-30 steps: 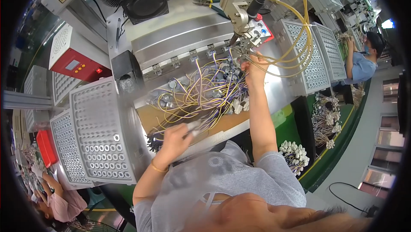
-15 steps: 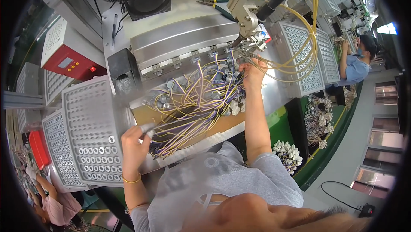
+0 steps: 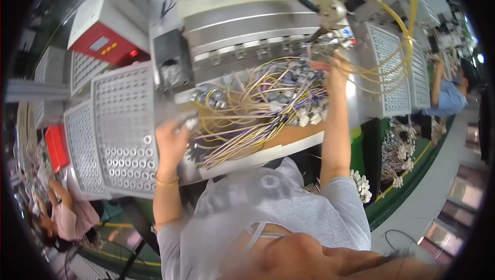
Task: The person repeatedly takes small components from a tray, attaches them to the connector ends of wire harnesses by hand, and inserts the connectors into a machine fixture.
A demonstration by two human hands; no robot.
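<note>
Your left hand (image 3: 172,140) pinches a small silver wired part (image 3: 186,121) beside the perforated grey tray (image 3: 124,125); seat it squarely. Right hand's (image 3: 330,68) grip: cannot tell.

The left hand (image 3: 171,140) holds a small grey metal part (image 3: 186,120) beside the perforated grey plastic tray (image 3: 124,109); the right hand (image 3: 330,68) reaches into the tangled yellow-and-purple wire bundle (image 3: 258,107).

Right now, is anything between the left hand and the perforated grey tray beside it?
Nothing visible: the left hand holds a small metal part right at the edge of the perforated grey tray, with no object between them.
</note>
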